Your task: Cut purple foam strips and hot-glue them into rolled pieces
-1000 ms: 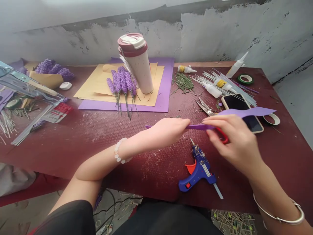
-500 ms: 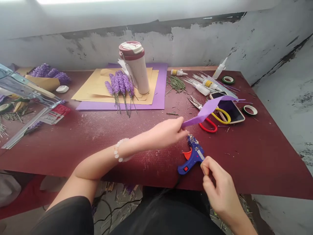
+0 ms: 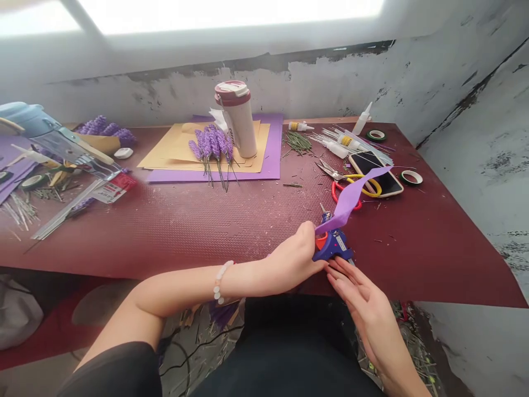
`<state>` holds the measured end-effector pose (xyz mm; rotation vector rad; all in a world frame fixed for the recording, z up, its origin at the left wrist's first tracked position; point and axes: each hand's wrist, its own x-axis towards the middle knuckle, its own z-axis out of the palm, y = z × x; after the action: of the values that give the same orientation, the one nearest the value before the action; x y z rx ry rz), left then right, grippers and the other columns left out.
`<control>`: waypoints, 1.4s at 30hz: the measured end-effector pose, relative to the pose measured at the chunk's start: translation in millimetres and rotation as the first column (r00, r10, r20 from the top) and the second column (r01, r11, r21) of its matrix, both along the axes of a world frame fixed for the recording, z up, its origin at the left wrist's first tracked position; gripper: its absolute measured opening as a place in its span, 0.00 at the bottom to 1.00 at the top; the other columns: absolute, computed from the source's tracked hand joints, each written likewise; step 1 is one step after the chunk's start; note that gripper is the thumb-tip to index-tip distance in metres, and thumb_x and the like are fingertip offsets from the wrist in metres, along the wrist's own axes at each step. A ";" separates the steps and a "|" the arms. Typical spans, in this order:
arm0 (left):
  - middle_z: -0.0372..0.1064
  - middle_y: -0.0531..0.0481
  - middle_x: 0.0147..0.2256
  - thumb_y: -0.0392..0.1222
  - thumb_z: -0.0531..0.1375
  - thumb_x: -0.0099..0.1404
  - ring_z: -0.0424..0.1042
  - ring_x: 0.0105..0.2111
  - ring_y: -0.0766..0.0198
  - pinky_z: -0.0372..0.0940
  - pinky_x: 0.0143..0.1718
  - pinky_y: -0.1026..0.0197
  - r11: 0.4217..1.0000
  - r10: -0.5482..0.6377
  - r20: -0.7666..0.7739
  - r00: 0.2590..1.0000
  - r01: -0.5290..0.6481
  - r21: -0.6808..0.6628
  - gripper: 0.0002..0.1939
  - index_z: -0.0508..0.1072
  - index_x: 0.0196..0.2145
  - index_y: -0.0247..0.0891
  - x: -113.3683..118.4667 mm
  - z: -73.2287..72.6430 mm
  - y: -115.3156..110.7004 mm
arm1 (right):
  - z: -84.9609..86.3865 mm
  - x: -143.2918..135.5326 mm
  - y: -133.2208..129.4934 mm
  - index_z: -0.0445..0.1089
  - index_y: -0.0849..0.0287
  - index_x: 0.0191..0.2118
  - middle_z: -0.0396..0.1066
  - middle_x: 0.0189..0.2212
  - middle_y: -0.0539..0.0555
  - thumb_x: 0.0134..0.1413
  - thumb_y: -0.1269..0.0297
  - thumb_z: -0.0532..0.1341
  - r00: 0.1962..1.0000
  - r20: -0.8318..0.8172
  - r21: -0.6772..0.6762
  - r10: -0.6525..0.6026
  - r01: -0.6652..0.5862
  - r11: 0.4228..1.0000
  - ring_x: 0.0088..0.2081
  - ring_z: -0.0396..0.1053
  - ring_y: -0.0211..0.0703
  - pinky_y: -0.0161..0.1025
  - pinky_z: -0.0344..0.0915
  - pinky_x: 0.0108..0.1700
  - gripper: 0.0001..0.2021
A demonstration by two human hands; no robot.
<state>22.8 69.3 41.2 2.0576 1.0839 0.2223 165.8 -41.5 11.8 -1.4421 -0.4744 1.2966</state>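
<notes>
We see left hand (image 3: 289,266) pinching purple strip (image 3: 349,199) right of centre, far end loose, work seemingly unfinished; right hand (image 3: 369,309) fingers straight, grip unclear; purple flower stems (image 3: 212,144), upper centre, look made.

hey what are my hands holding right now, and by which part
Your left hand holds the purple strip by its near end. Your right hand is at the glue gun; whether it grips anything can't be told.
</notes>
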 end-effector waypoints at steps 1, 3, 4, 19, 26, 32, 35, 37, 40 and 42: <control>0.70 0.42 0.42 0.37 0.65 0.62 0.75 0.39 0.52 0.72 0.39 0.51 1.000 0.009 0.046 0.999 -0.009 -0.009 0.19 0.55 0.38 0.42 0.0 -2.2 -2.0 | 2.3 -0.2 -0.5 0.79 0.55 0.47 0.80 0.50 0.59 0.41 0.53 0.77 0.997 -0.079 -0.007 -0.019 0.019 1.000 0.57 0.76 0.58 0.53 0.70 0.63 0.26; 0.70 0.42 0.42 0.37 0.63 0.62 0.75 0.38 0.53 0.73 0.39 0.50 0.999 0.014 0.119 0.993 -0.011 -0.031 0.17 0.55 0.40 0.42 -0.4 -6.4 -6.1 | 6.5 -1.9 -0.2 0.81 0.55 0.44 0.80 0.51 0.59 0.41 0.54 0.78 0.982 -0.178 0.001 -0.057 0.058 0.998 0.60 0.73 0.59 0.54 0.67 0.65 0.22; 0.70 0.42 0.43 0.36 0.63 0.63 0.75 0.39 0.54 0.73 0.40 0.49 0.999 0.018 0.150 0.989 -0.012 -0.043 0.17 0.56 0.41 0.41 -0.8 -7.9 -8.2 | 8.0 -3.2 0.7 0.81 0.55 0.43 0.80 0.51 0.59 0.41 0.55 0.78 0.977 -0.203 0.011 -0.068 0.072 0.997 0.60 0.72 0.59 0.54 0.66 0.65 0.21; 0.72 0.50 0.34 0.41 0.48 0.78 0.70 0.31 0.65 0.66 0.34 0.62 0.903 -0.096 0.033 0.995 0.073 0.424 0.12 0.67 0.38 0.37 -11.4 26.9 47.0 | 9.3 -10.6 50.3 0.71 0.53 0.37 0.77 0.35 0.49 0.56 0.63 0.66 0.906 -0.014 0.378 -0.424 0.397 0.836 0.30 0.73 0.38 0.37 0.71 0.34 0.04; 0.75 0.45 0.37 0.24 0.48 0.71 0.74 0.35 0.62 0.67 0.34 0.63 0.573 -0.145 -0.295 0.944 0.323 0.753 0.18 0.71 0.52 0.34 -39.2 9.3 79.0 | 9.3 29.7 75.4 0.76 0.52 0.33 0.76 0.34 0.52 0.58 0.66 0.65 0.791 0.567 0.491 -0.227 -0.104 0.865 0.41 0.76 0.51 0.52 0.72 0.49 0.03; 0.77 0.42 0.41 0.24 0.47 0.72 0.76 0.39 0.61 0.72 0.38 0.62 0.593 -0.184 -0.245 0.952 0.306 0.745 0.19 0.70 0.54 0.31 -41.7 -0.4 86.0 | 16.2 31.8 101.4 0.77 0.52 0.40 0.81 0.45 0.55 0.57 0.62 0.65 0.702 0.711 0.371 -0.049 -0.315 0.874 0.50 0.77 0.58 0.58 0.69 0.57 0.06; 0.77 0.38 0.47 0.26 0.47 0.73 0.76 0.45 0.58 0.73 0.44 0.58 0.634 -0.205 -0.164 0.965 0.258 0.729 0.18 0.70 0.55 0.28 -41.1 2.6 89.6 | 19.4 28.7 108.6 0.76 0.53 0.41 0.82 0.43 0.54 0.57 0.62 0.65 0.678 0.735 0.335 -0.014 -0.345 0.877 0.48 0.79 0.55 0.52 0.72 0.54 0.07; 0.77 0.38 0.49 0.31 0.50 0.74 0.77 0.46 0.56 0.73 0.45 0.55 0.709 -0.214 -0.153 0.965 0.261 0.655 0.15 0.72 0.52 0.29 -39.3 10.7 91.5 | 20.6 27.2 109.6 0.75 0.54 0.42 0.83 0.40 0.54 0.57 0.63 0.65 0.659 0.751 0.351 -0.045 -0.341 0.872 0.43 0.80 0.52 0.48 0.74 0.48 0.07; 0.79 0.43 0.43 0.47 0.57 0.74 0.77 0.43 0.56 0.72 0.44 0.56 0.856 -0.260 -0.175 0.950 0.310 0.414 0.15 0.75 0.48 0.33 -32.0 25.3 93.4 | 20.1 24.5 107.1 0.75 0.55 0.42 0.82 0.34 0.52 0.57 0.65 0.64 0.591 0.797 0.386 -0.122 -0.343 0.857 0.38 0.80 0.50 0.45 0.75 0.43 0.07; 0.79 0.44 0.45 0.47 0.57 0.74 0.77 0.44 0.58 0.70 0.45 0.58 0.893 -0.279 -0.136 0.951 0.309 0.326 0.15 0.74 0.49 0.34 -24.3 31.1 94.6 | 18.5 22.3 103.8 0.75 0.55 0.40 0.80 0.30 0.52 0.57 0.65 0.64 0.549 0.821 0.401 -0.159 -0.354 0.845 0.35 0.79 0.50 0.45 0.75 0.40 0.05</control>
<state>-1.5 164.0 72.3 2.5368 0.8067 0.1803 188.1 62.3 30.3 -1.4711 -1.4709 0.3586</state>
